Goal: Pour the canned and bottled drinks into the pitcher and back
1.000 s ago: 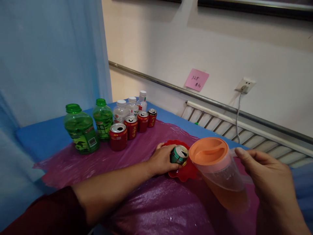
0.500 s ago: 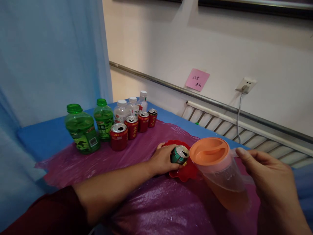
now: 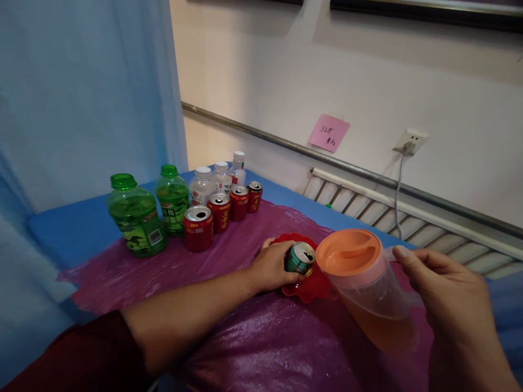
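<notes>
left hand point(image 3: 272, 267) is wrapped round a small green drink can point(image 3: 297, 262), fingers closed on its side. the can's tipped a bit, its long axis leaning so the opened silver top faces up and over to the right. it's at a red scalloped dish point(image 3: 314, 288), but the hand hides the base, so can't tell if it's resting in there or held just above.

right hand point(image 3: 449, 283) has a closed grip on the handle of a clear plastic pitcher point(image 3: 371, 294), thumb on top. pitcher's tilted hard: long axis runs from the orange lid point(image 3: 347, 250) at upper left down to the base at lower right, lid end aimed at the can. lid edge is right by the can's rim, honestly can't tell if they touch. amber liquid point(image 3: 384, 329) sits in the low end.

compared with a second ago, basically nothing's changed, same grips, same tilt on both, just a tiny wobble of the whole view.

further out, purple plastic sheet point(image 3: 245, 337) over a blue table point(image 3: 281, 190), four red cans point(image 3: 198, 234) standing in a row, three white-capped bottles point(image 3: 203, 190) behind them, two green-topped bottles point(image 3: 137, 223) to the left. pink sticky note point(image 3: 329, 133) on the wall.
</notes>
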The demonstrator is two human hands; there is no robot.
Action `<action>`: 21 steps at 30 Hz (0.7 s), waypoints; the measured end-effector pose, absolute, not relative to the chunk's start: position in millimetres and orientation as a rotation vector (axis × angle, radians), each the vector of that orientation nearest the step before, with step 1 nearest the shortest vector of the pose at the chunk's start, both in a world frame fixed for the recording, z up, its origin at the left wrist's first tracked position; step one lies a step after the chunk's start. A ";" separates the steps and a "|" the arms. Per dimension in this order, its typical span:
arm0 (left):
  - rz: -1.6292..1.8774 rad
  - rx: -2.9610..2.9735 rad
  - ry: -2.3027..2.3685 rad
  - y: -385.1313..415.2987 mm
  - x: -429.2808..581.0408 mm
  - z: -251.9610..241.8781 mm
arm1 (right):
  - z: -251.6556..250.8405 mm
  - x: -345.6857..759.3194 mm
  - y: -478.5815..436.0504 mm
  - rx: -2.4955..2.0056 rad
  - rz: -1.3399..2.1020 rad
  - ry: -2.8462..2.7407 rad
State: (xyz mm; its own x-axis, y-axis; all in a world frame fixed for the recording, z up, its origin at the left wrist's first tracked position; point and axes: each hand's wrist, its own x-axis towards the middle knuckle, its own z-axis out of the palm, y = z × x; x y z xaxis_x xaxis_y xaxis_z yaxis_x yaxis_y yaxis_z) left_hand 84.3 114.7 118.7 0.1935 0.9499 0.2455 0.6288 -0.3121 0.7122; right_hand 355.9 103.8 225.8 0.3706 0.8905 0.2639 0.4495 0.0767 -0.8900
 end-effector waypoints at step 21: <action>0.910 2.037 1.472 114.5 84.2 118.9 | 223.2 358.2 107.0 -1.557 0.513 -1.239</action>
State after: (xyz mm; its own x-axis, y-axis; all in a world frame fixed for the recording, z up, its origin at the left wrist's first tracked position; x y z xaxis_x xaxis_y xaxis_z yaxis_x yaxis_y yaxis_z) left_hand 84.2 114.5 118.9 0.2068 0.9479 0.2423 0.6405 -0.3184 0.6989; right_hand 358.2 107.0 223.2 0.3758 0.8905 0.2565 0.4486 0.0674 -0.8912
